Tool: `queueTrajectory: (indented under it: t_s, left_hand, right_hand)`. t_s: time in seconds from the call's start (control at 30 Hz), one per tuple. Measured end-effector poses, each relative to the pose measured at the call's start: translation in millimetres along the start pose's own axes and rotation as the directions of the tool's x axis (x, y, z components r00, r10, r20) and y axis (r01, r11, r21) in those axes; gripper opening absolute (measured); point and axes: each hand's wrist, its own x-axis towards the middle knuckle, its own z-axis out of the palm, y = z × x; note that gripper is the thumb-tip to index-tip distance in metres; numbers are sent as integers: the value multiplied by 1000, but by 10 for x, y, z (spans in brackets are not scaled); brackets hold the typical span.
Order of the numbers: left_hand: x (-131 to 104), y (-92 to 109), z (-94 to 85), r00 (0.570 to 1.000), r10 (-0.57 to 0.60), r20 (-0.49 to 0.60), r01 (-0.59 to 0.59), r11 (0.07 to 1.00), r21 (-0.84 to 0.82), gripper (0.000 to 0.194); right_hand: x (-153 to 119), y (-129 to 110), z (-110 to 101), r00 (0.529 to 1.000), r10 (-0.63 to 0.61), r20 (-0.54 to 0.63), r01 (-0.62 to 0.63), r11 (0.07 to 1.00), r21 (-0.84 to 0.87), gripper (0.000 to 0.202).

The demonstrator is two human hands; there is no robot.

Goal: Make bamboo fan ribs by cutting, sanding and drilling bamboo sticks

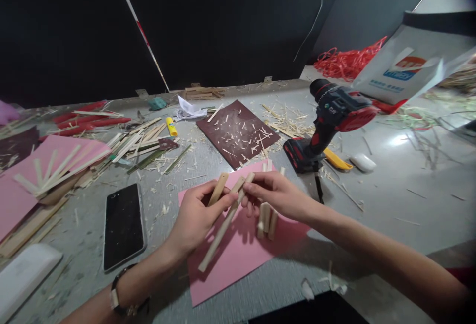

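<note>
Flat pale bamboo strips are between my two hands, above a pink sheet of paper. My left hand is closed on strips; a short one with a small hole near its end sticks up past the fingers. Thumb and fingers of my right hand pinch the upper end of a longer bamboo strip, which slants down to the left and crosses another by the left thumb. Several more bamboo strips lie on the paper under my right hand, partly hidden by it.
A cordless drill stands right, beside a yellow-handled tool. A phone lies left, near a bamboo pile and a glue stick. Behind the paper is a dark red board with shavings. A white bag sits back right.
</note>
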Motion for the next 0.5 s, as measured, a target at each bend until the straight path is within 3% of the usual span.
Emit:
queueTrajectory:
  t_s: [0.13, 0.27, 0.37, 0.5]
  left_hand:
    - [1, -11, 13, 1000, 5, -25, -6, 1000, -23, 16]
    - [-8, 15, 31, 1000, 30, 1, -30, 997, -72, 18]
    - [-23, 50, 36, 998, 63, -5, -63, 995, -79, 21]
    - [42, 75, -56, 994, 94, -53, -97, 994, -52, 33]
  right_hand:
    - [-9, -5, 36, 999, -44, 11, 45, 999, -23, 40]
    - [-45, -71, 104, 992, -120, -30, 109, 963, -246, 32]
    - [-74, -201, 134, 975, -214, -55, 162, 860, -483, 26]
    - [-163, -560, 99, 915, -403, -1, 282, 643, -712, 21]
